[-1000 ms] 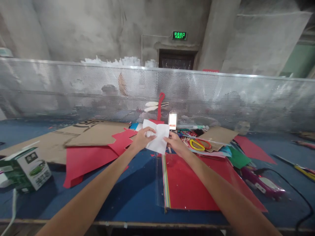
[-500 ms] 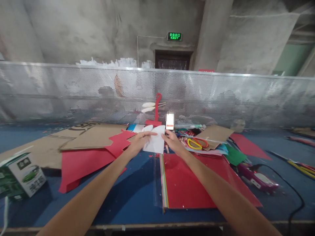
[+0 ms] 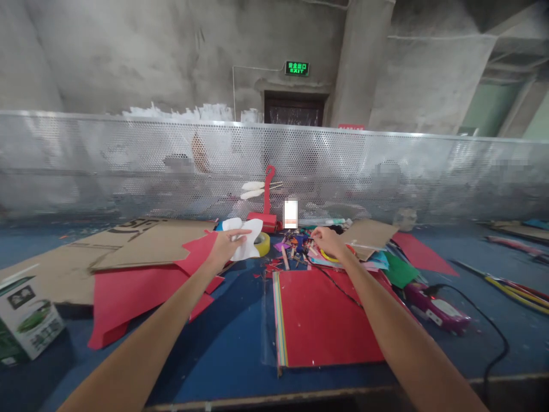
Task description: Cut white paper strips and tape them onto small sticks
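Note:
My left hand (image 3: 226,246) grips a white sheet of paper (image 3: 245,243) with curved cut edges, its fingers closed on the sheet's left part. Behind the paper's right edge lies a roll of yellow tape (image 3: 265,245). Off to the right, my right hand (image 3: 329,240) is over a pile of small craft bits (image 3: 295,245), its fingers curled together; what they hold, if anything, is hidden. Yellow-handled scissors (image 3: 330,257) lie just under this hand, partly covered by it. A red paper piece with a long hooked handle (image 3: 267,191) stands at the back.
A stack of red sheets (image 3: 326,326) lies in front, with a thin dark cord across it. Cardboard (image 3: 141,245) and red paper (image 3: 137,294) lie left, near a green-white carton (image 3: 32,320). A purple corded device (image 3: 437,309) sits right. A perforated metal panel (image 3: 214,154) runs behind.
My right hand has let go of the white paper and moved right to the pile by the scissors. My left hand has carried the paper left, uncovering the tape roll.

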Tool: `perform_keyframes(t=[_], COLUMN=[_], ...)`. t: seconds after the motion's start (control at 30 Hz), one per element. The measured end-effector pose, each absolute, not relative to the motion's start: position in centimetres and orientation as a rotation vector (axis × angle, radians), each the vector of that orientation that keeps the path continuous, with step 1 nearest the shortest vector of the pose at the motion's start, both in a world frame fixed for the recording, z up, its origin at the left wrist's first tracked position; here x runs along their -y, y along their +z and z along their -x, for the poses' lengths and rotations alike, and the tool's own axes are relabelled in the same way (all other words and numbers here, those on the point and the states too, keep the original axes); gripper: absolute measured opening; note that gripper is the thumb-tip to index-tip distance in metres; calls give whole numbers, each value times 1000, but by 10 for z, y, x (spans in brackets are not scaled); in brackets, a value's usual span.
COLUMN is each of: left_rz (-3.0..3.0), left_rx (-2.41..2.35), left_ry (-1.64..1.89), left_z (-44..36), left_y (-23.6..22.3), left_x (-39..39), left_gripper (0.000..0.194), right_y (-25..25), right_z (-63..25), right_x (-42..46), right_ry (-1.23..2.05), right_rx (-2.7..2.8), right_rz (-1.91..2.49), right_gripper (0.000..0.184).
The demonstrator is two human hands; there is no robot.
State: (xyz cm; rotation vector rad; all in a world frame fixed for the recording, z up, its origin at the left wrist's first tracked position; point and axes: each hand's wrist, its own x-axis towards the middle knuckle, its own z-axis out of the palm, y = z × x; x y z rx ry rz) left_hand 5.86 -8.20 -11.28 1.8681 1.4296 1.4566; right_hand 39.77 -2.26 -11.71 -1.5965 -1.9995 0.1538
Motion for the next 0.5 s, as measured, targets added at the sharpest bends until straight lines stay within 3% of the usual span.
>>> perform_keyframes(t=[0.23,0.5], left_rz=[-1852,-1887], left_rx=[-1561,-1494], left_ry=[1477,1487], left_z=[-53,-60], left_y=[-109,-112], left_x=[81,80], left_gripper=[45,43], right_y=[-111,-114], right_z=[-418,-433], right_x=[22,25], right_ry=[-145,-69], right_rx=[2008,2142], right_rz=[2011,2194], right_gripper=[25,35])
